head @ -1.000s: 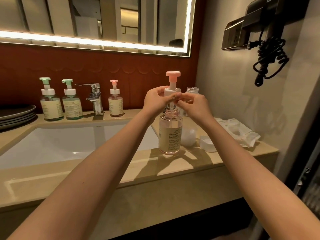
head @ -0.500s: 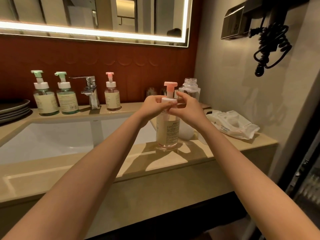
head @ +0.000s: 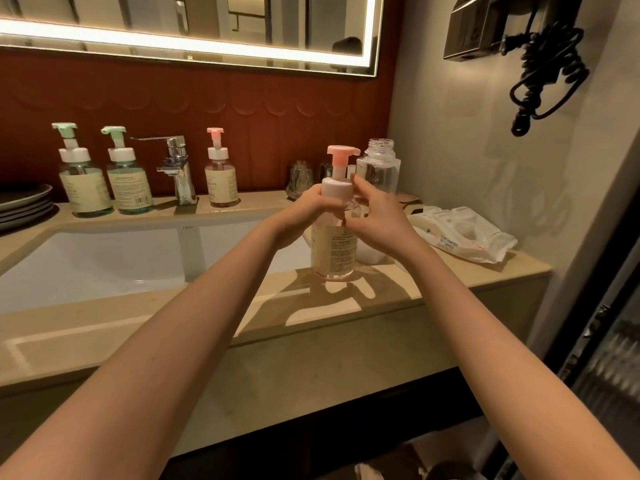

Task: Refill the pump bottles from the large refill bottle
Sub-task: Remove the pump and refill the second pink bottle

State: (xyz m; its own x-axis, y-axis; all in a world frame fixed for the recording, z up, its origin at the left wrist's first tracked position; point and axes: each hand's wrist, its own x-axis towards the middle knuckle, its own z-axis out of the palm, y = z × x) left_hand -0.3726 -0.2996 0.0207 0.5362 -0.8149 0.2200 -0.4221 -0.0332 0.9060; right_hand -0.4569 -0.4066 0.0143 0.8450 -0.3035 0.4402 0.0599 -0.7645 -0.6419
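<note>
Seating the pink pump head [head: 337,174], lifted clear a second ago, onto the pump bottle [head: 334,251] at the right end of the desk [head: 450,273]. Left hand [head: 308,209] fingers grasp its shoulder, right hand [head: 377,214] pinches the collar; this refill looks finished.

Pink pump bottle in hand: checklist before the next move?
1. Pink pump bottle upright on counter: ok.
2. Pump collar down on the neck: ok; thread tightness: cannot tell.
3. Left hand grip on the collar: ok.
4. Right hand grip on the collar's other side: ok.
5. Refill bottle behind, capped: not ok, mouth open.
6. Fill level: cannot tell from this view.
</note>
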